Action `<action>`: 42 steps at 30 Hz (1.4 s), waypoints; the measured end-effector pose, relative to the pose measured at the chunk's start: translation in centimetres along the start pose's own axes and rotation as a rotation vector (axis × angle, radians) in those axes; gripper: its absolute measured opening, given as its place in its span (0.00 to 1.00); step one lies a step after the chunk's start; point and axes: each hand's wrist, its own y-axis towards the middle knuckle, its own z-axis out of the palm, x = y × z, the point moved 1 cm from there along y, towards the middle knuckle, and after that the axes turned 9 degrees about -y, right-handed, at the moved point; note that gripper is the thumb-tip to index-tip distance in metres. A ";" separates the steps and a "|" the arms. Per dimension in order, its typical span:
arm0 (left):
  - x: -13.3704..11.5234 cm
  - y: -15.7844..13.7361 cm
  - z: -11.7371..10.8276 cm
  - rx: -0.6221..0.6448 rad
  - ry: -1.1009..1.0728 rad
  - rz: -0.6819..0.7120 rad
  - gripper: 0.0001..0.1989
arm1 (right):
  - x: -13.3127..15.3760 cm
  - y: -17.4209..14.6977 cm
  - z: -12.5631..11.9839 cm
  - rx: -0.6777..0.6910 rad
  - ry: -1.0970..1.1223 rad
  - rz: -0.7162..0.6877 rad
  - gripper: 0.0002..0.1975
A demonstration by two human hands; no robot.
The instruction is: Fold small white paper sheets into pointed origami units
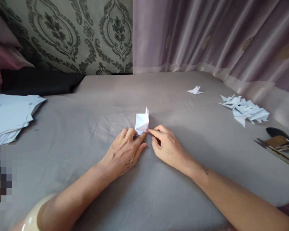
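Observation:
A small folded white paper [142,122] rests on the grey sheet in front of me, with one pointed flap standing up at its right side. My left hand [128,146] is at its lower edge, fingers bent and pressed on the paper, holding it against the sheet. The index fingertip of my right hand [167,142] touches the lower right corner of the paper. The right thumb is apart from that finger, and nothing shows between them. Part of the paper's near edge is hidden under my left fingers.
A stack of white paper sheets [9,115] lies at the left, near a black cloth [43,81]. Far right are a single folded paper bird [196,90] and a pile of folded papers [247,109]. Scissors [267,144] lie among other tools by the right edge. Curtains [183,35] hang behind.

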 end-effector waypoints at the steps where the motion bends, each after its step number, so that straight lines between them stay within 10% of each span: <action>1: 0.0 -0.1 0.0 -0.002 0.004 -0.006 0.22 | 0.1 -0.1 0.0 -0.003 -0.029 -0.018 0.21; 11: -0.4 -0.4 -0.6 -0.073 -0.083 -0.034 0.14 | -0.2 0.0 -0.6 0.042 -0.138 -0.111 0.21; 18: 0.8 1.0 -1.6 -0.218 -0.506 -0.507 0.10 | -0.8 0.4 -0.8 0.087 -0.033 -0.060 0.21; 42: 0.5 2.6 -1.3 -0.235 -0.780 -0.747 0.12 | -0.4 0.4 -0.7 0.097 -0.146 -0.072 0.21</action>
